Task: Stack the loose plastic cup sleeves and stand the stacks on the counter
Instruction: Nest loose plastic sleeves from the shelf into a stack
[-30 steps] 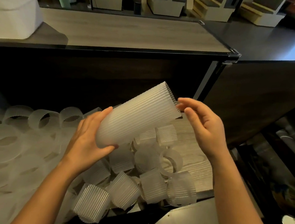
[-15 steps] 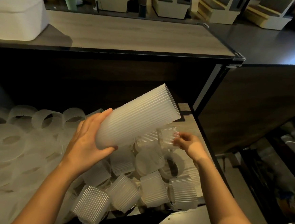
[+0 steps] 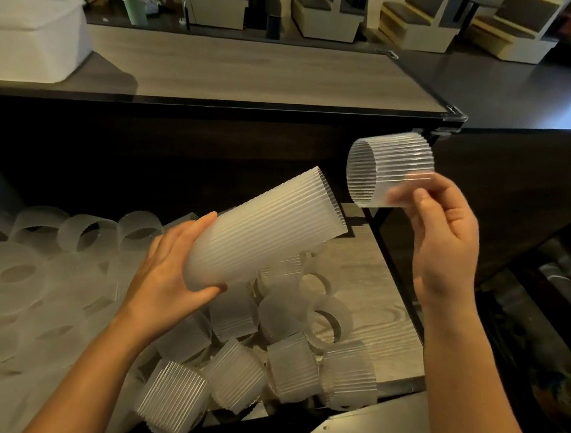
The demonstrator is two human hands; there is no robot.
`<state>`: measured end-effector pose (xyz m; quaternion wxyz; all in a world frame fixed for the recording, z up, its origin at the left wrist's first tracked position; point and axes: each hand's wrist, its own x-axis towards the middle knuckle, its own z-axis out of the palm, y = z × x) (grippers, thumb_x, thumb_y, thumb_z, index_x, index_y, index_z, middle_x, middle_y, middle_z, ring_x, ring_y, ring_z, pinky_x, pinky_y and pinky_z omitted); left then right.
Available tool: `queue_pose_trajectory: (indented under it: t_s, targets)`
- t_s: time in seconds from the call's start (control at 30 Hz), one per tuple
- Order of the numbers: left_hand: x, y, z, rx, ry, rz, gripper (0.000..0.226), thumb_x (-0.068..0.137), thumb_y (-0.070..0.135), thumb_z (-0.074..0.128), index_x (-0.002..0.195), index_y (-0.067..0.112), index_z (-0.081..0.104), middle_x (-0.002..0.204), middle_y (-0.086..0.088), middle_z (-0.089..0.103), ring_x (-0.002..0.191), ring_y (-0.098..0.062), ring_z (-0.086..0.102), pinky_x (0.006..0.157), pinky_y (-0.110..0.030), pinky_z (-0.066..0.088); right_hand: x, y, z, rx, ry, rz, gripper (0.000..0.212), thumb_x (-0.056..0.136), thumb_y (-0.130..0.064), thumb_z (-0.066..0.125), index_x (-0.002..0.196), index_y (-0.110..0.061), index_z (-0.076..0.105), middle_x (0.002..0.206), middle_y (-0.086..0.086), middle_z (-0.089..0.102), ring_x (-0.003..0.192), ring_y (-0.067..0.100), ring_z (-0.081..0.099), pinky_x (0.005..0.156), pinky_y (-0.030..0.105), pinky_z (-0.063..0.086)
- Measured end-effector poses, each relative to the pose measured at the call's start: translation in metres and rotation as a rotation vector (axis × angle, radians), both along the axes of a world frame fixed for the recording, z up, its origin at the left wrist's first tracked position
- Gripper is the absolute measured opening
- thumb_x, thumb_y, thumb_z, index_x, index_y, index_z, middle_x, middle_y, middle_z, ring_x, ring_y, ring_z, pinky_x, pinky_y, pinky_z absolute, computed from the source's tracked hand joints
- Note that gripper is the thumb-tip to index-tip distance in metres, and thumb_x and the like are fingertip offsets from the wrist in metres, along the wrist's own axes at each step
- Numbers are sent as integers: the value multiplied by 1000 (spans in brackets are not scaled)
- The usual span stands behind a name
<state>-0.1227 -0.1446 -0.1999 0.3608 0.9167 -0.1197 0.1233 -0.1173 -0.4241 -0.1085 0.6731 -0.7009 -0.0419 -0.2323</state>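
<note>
My left hand [image 3: 166, 275] grips the narrow end of a long stack of ribbed translucent cup sleeves [image 3: 269, 225], tilted with its wide open end up and to the right. My right hand [image 3: 446, 236] pinches a single loose sleeve [image 3: 388, 168] by its wall, held in the air just right of and above the stack's open end, apart from it. Several more loose sleeves [image 3: 266, 355] lie in a heap on the lower wooden shelf [image 3: 380, 302] under both hands. The upper counter [image 3: 247, 73] runs across behind.
A white plastic bin [image 3: 32, 32] sits on the counter's left end, with a green cup [image 3: 135, 9] behind it. More sleeves [image 3: 81, 234] spread across the shelf's left side. A dark panel [image 3: 518, 187] stands to the right, with clutter below it.
My right hand went down to the heap, picked up one sleeve, and has lifted it up beside the stack's open end. My left hand keeps the stack in the same pose.
</note>
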Motion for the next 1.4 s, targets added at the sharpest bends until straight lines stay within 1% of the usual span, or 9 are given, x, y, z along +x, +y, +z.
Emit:
queue_pose_trajectory:
  t_s: [0.27,0.4,0.5,0.7,0.83,1.0,1.13,1.27,1.4]
  targets:
    - [-1,1,4,-10,-12,10,103,61,18,84,135,48,18,138,3,35,117,-10,27,89,-39,33,-1,16,-10,-183,-31,126,20,89,-11,43,96,-20,59,82,-12,66,83,5,62,79,18,49]
    - [-1,1,4,-2,-14,7,103,61,17,84,135,46,19,138,0,37,116,-12,28,88,-39,34,-4,20,-15,-333,-15,180,26,89,-14,42,99,-32,58,88,-23,65,89,1,62,80,14,48]
    - [-2,0,5,-3,-12,0,103,61,17,84,135,46,19,137,-1,37,117,-15,30,88,-39,35,-5,26,-17,-453,35,214,30,88,-20,40,101,-45,51,94,-32,59,97,-15,55,83,6,45]
    - [-2,4,4,-17,-12,21,103,61,16,84,134,48,18,135,4,36,116,-13,29,88,-39,35,15,19,-22,-188,39,124,25,96,-16,40,106,-30,58,103,-14,64,101,-1,60,86,14,47]
    - [-3,8,5,-25,-11,41,103,61,16,84,134,50,18,129,15,30,116,-13,30,88,-39,34,61,6,-65,-257,458,-28,28,94,-16,50,121,-18,54,120,-1,59,114,13,55,100,31,44]
    - [-5,11,7,-8,-23,63,104,61,17,84,135,51,18,126,18,29,116,-15,32,87,-40,35,92,7,-111,-187,806,30,46,91,-19,56,134,-10,44,134,11,50,123,25,48,101,34,40]
    - [-6,14,6,4,-23,84,104,61,18,84,135,50,18,125,18,28,115,-13,32,86,-39,35,98,12,-118,-88,865,56,38,94,-21,52,130,-10,48,127,10,54,113,23,51,88,31,40]
    - [-7,16,3,8,-25,96,103,62,19,84,138,46,20,125,19,28,113,-9,31,86,-37,35,100,17,-123,-25,872,82,30,96,-18,47,124,-9,53,108,9,60,100,20,55,92,35,41]
    - [-6,18,2,13,-20,106,103,62,20,84,139,45,21,129,14,32,112,-7,30,85,-37,34,96,15,-123,7,832,76,27,94,-10,46,119,-6,57,91,4,61,91,18,57,83,29,45]
